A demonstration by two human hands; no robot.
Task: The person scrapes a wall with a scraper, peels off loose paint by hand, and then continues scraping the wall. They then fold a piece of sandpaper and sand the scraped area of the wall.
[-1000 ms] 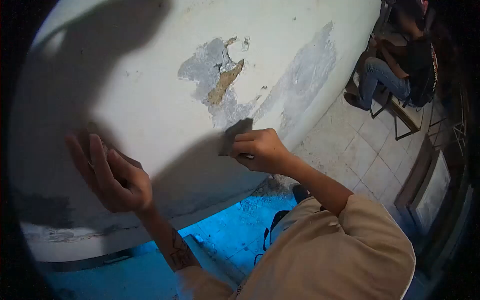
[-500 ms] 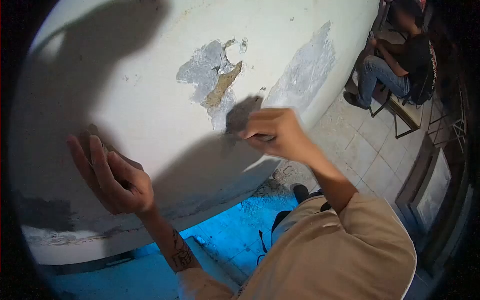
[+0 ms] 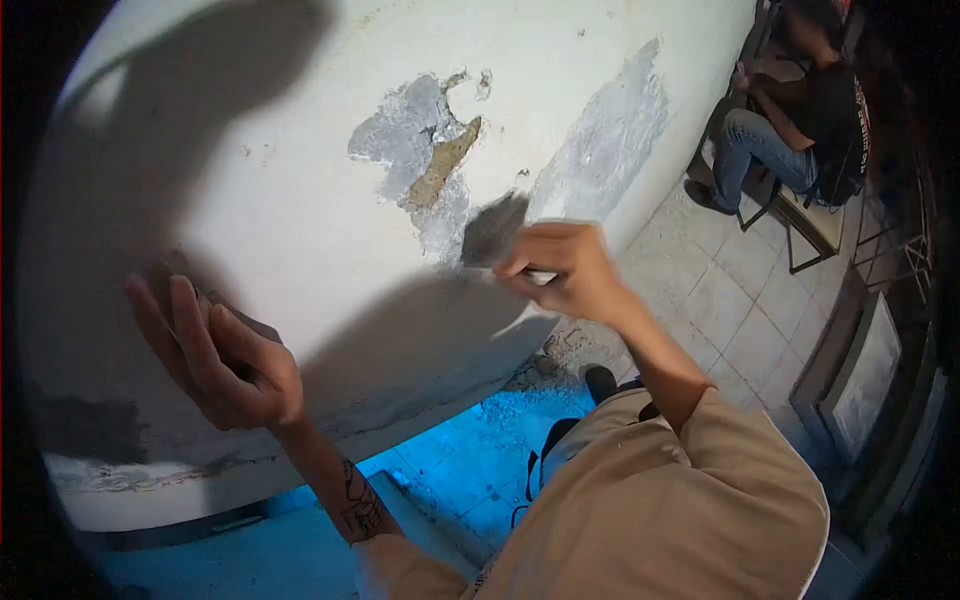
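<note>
The right hand point(image 3: 565, 265), nearly closed in a pinch on a thin tool point(image 3: 482, 268) (its full shape is unclear), has moved up the wall point(image 3: 290, 200) beside the grey patch point(image 3: 446, 225), while the left hand point(image 3: 235, 380) stays half-curled, contents uncertain.

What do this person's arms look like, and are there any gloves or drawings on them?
Both sleeves are tan and loose: the left sleeve and the right sleeve leave the forearms bare. Dark lines like a tattoo mark the left forearm. No drawing shows on the right forearm. Neither the left grip nor the right grip wears a glove.
</note>
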